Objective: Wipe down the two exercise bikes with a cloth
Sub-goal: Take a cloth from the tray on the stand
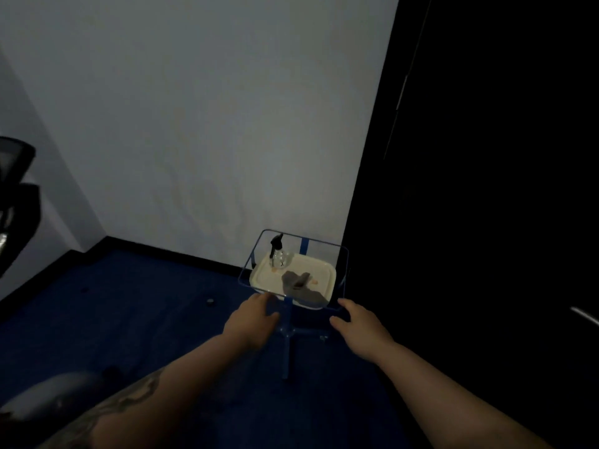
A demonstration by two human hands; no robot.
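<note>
The room is dim. A pale wall (194, 124) fills the far side, with a black skirting strip at its foot, and dark blue carpet (129, 319) covers the floor. To the right stands a tall black surface (486, 189), too dark to make out. At the far left edge a black piece of equipment (16, 189) juts into view; it may be part of an exercise bike, but the light is too poor to say.

Near the wall's right end stands a small blue stand (288, 338) on a single post with splayed feet, ringed on top by a thin blue wire rail (246, 264). Inside the rail sits a cream tray (324, 270). At the tray's far left corner a clear spray bottle (278, 256) stands upright, its black trigger head at the top. The grey cloth (299, 286) lies crumpled on the near part of the tray, its long axis running from the middle toward the near right edge, where one end drapes over the rim. No writing can be read on anything.

Both arms reach toward the stand from the near side. The left hand (254, 319), on a tattooed forearm, is at the rail's near left corner with fingers loosely curled, holding nothing. The right hand (359, 325) is at the near right corner, fingers spread wide and empty, just beside the cloth's draped end but apart from it.
</note>
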